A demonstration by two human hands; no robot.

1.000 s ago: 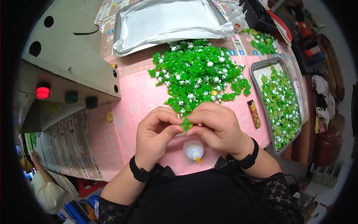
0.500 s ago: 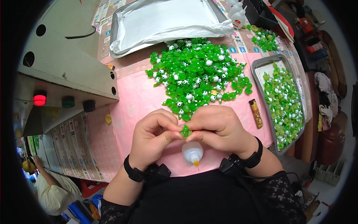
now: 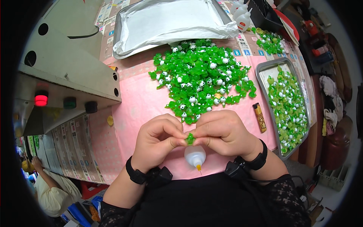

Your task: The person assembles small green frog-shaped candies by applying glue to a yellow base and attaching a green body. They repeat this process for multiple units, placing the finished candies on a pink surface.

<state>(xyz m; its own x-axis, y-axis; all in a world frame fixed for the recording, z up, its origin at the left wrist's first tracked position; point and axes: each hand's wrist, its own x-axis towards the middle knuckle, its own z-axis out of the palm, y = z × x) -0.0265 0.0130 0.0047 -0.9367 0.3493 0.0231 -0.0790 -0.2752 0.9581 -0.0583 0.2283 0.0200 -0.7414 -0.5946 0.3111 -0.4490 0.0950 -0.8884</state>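
Note:
Between the fingertips of my left hand (image 3: 160,139) and my right hand (image 3: 223,132) is a small translucent green figure (image 3: 190,139). Both hands pinch it, one from each side, so part of it is covered. Just below the fingers lies a white squeeze bottle (image 3: 195,156) with a yellow needle tip pointing toward me. Beyond my hands spreads a heap of green figures (image 3: 196,75), many with white, black-dotted eyeballs. The hands rest over pink cloth (image 3: 136,102).
A paper-lined metal tray (image 3: 170,22) stands at the back. On the right are a tray of green and white pieces (image 3: 287,109) and a lighter (image 3: 259,117). A grey machine (image 3: 72,72) with a lit red button (image 3: 41,100) occupies the left. Another person's arm (image 3: 45,176) shows at far left.
My two hands have shifted slightly toward me, still pinching the green figure, which has turned a little between the fingertips. The bottle and heaps stay in place.

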